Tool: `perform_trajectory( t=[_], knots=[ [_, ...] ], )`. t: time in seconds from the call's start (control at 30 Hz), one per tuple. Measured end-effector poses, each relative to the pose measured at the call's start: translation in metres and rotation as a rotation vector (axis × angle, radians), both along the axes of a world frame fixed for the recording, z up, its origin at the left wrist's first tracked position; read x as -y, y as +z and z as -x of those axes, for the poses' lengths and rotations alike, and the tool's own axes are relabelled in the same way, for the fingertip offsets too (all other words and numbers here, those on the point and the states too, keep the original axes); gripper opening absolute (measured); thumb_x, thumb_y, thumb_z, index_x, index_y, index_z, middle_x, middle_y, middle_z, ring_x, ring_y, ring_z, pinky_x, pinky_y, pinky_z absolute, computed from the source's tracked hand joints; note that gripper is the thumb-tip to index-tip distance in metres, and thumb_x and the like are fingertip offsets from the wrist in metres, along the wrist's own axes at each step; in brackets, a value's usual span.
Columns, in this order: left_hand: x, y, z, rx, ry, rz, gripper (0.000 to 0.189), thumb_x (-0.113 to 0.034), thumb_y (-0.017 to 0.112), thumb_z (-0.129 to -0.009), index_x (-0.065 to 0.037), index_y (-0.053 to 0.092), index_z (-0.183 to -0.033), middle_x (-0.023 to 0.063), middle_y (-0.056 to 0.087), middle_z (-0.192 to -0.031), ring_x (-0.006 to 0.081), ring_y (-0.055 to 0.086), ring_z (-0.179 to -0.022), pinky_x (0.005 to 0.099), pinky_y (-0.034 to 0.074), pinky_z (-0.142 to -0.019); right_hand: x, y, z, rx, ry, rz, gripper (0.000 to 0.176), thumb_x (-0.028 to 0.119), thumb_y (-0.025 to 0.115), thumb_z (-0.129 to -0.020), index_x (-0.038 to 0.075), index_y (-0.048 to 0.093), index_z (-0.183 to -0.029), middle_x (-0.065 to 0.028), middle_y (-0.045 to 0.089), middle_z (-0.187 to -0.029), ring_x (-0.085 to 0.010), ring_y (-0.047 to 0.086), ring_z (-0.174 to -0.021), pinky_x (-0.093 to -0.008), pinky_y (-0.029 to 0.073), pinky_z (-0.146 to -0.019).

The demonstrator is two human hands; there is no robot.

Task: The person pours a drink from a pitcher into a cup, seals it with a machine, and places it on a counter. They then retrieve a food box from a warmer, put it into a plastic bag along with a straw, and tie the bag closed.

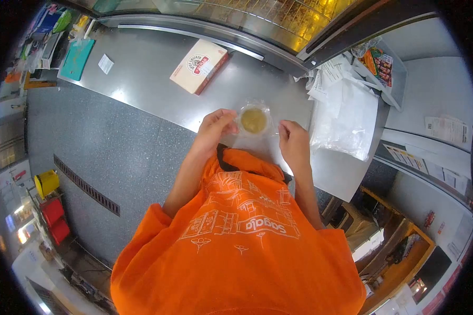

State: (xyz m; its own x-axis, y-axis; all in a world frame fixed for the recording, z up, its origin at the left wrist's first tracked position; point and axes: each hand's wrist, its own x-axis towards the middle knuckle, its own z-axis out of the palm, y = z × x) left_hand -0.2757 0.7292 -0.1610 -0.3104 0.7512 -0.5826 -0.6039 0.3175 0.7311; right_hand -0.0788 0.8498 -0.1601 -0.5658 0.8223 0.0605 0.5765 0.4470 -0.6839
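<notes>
steel bench [147, 63] | round tub [254, 121] amid clear film [257, 102], apparently centred for two-sided reach | left hand [219, 127], right hand [293, 137]: both curled beside film; grasp on it cannot be told

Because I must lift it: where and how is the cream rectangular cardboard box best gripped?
The box lies flat, longer than wide: likely grip its long sides, left hand coming from the short end facing the grey metal counter's front edge.
</notes>
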Motion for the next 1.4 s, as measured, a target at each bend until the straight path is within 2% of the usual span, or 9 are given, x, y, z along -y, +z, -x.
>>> perform_trajectory(
  t=[0.23, 0.4, 0.47, 0.67, 0.93, 1.0, 1.1, 1.17, 1.4],
  knots=[
    [0.012, 0.036, 0.012, -0.353, -0.432, 0.092, 0.012, -0.012, 0.072, -0.082, -0.004, 0.064, -0.077, 0.0046, 0.065, -0.090, 0.0104, 0.058, -0.081, 0.0256, 0.047, -0.075, -0.007, 0.044, 0.005, -0.194, -0.001, 0.376, 0.014, 0.010, 0.062, -0.087, -0.003, 0.059, -0.082, -0.0170, 0.062, -0.099, -0.0265, 0.063, -0.086, -0.0349, 0.051, -0.074],
    [0.009, 0.028, 0.005, -0.504, -0.167, -0.244, 0.006, -0.009, 0.068, -0.084, -0.007, 0.064, -0.088, 0.0081, 0.060, -0.112, 0.0142, 0.054, -0.106, 0.0304, 0.041, -0.093, -0.009, 0.016, 0.006, -0.391, 0.098, 0.236, 0.015, 0.008, 0.060, -0.088, -0.001, 0.057, -0.077, -0.0159, 0.058, -0.119, -0.0257, 0.057, -0.108, -0.0337, 0.044, -0.092],
    [0.001, 0.023, -0.002, -0.675, -0.134, -0.310, 0.011, -0.009, 0.068, -0.084, -0.008, 0.062, -0.094, 0.0080, 0.057, -0.118, 0.0158, 0.052, -0.111, 0.0305, 0.040, -0.097, -0.010, 0.008, 0.005, -0.625, 0.157, 0.608, 0.013, 0.006, 0.058, -0.089, 0.001, 0.055, -0.077, -0.0160, 0.057, -0.123, -0.0251, 0.052, -0.116, -0.0347, 0.037, -0.101],
    [-0.011, 0.010, -0.013, -0.351, -0.179, -0.414, 0.023, -0.004, 0.062, -0.088, -0.007, 0.057, -0.110, 0.0064, 0.058, -0.117, 0.0166, 0.049, -0.120, 0.0302, 0.038, -0.101, -0.010, 0.006, 0.003, -0.530, -0.079, 0.894, 0.007, 0.006, 0.059, -0.088, 0.000, 0.056, -0.085, -0.0116, 0.065, -0.107, -0.0192, 0.063, -0.093, -0.0302, 0.049, -0.081],
    [-0.014, 0.015, -0.020, -0.771, -0.199, -0.341, 0.044, -0.012, 0.052, -0.096, -0.003, 0.043, -0.138, 0.0085, 0.065, -0.107, 0.0184, 0.054, -0.113, 0.0315, 0.042, -0.097, -0.009, 0.044, -0.011, 0.041, 0.124, 0.582, 0.008, 0.008, 0.063, -0.086, 0.000, 0.062, -0.082, -0.0091, 0.064, -0.090, -0.0163, 0.062, -0.078, -0.0275, 0.049, -0.071],
    [-0.019, -0.013, -0.016, -0.664, -0.174, -0.370, 0.043, -0.012, 0.049, -0.097, -0.003, 0.043, -0.138, 0.0080, 0.064, -0.099, 0.0183, 0.056, -0.109, 0.0307, 0.043, -0.094, -0.009, 0.035, -0.007, 0.016, 0.161, 0.544, 0.009, 0.008, 0.063, -0.086, 0.001, 0.062, -0.080, -0.0092, 0.063, -0.089, -0.0159, 0.062, -0.081, -0.0266, 0.048, -0.073],
    [-0.027, -0.032, -0.015, -0.347, -0.119, -0.409, 0.042, -0.013, 0.045, -0.099, -0.002, 0.042, -0.139, 0.0059, 0.061, -0.085, 0.0169, 0.058, -0.099, 0.0288, 0.044, -0.087, -0.011, -0.003, 0.011, -0.622, 0.285, 0.444, 0.009, 0.009, 0.061, -0.088, 0.001, 0.062, -0.084, -0.0065, 0.061, -0.087, -0.0131, 0.058, -0.084, -0.0235, 0.045, -0.075],
    [-0.032, -0.035, -0.018, -0.142, -0.088, -0.422, 0.041, -0.013, 0.044, -0.099, -0.002, 0.042, -0.139, 0.0042, 0.058, -0.079, 0.0156, 0.059, -0.093, 0.0277, 0.044, -0.084, -0.010, -0.016, 0.028, -0.953, 0.040, 1.062, 0.009, 0.004, 0.052, -0.094, 0.001, 0.061, -0.094, -0.0056, 0.060, -0.092, -0.0104, 0.055, -0.088, -0.0242, 0.044, -0.082],
    [-0.037, -0.033, -0.028, -0.056, -0.027, -0.358, 0.041, -0.013, 0.044, -0.099, -0.002, 0.040, -0.139, 0.0044, 0.058, -0.087, 0.0125, 0.054, -0.084, 0.0267, 0.043, -0.082, 0.007, -0.034, 0.042, -0.688, -0.053, 0.954, 0.026, 0.009, 0.050, -0.094, 0.000, 0.060, -0.117, -0.0035, 0.062, -0.095, -0.0125, 0.057, -0.089, -0.0282, 0.043, -0.083]
  ],
)
